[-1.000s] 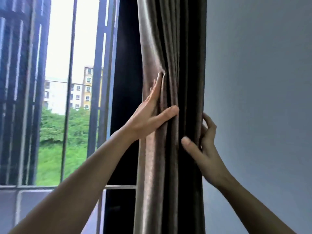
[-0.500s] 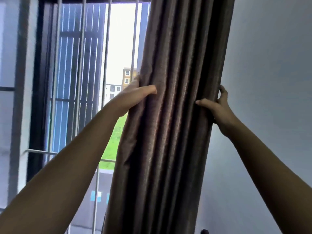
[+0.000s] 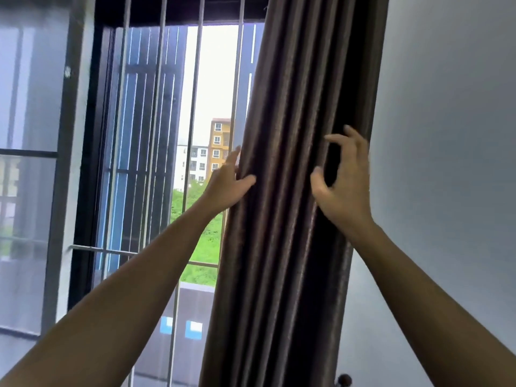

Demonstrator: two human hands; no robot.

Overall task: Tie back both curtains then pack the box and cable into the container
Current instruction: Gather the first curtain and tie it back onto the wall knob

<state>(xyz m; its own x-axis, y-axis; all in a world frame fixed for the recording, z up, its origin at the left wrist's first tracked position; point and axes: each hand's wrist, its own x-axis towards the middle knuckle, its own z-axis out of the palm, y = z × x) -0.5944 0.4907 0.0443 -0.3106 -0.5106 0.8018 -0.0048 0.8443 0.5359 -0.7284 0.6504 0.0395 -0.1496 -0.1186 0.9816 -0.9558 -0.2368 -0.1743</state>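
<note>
A dark brown pleated curtain (image 3: 282, 219) hangs gathered in a bunch against the right side of the window. My left hand (image 3: 226, 185) grips its left edge, thumb in front and fingers behind the fabric. My right hand (image 3: 342, 174) is at the front of the bunch near its right side, with thumb and curled fingers closing round a dark pleat. The box, cable and container are out of view, and no tie-back band shows.
Vertical metal bars (image 3: 192, 129) cover the window to the left of the curtain. A plain grey wall (image 3: 446, 163) stands to the right. A small dark knob (image 3: 344, 380) sticks out low by the curtain's right edge.
The view has shifted left and up along the curtain. My right hand has come off the curtain's right edge onto its front pleats. My left hand keeps its hold on the left edge.
</note>
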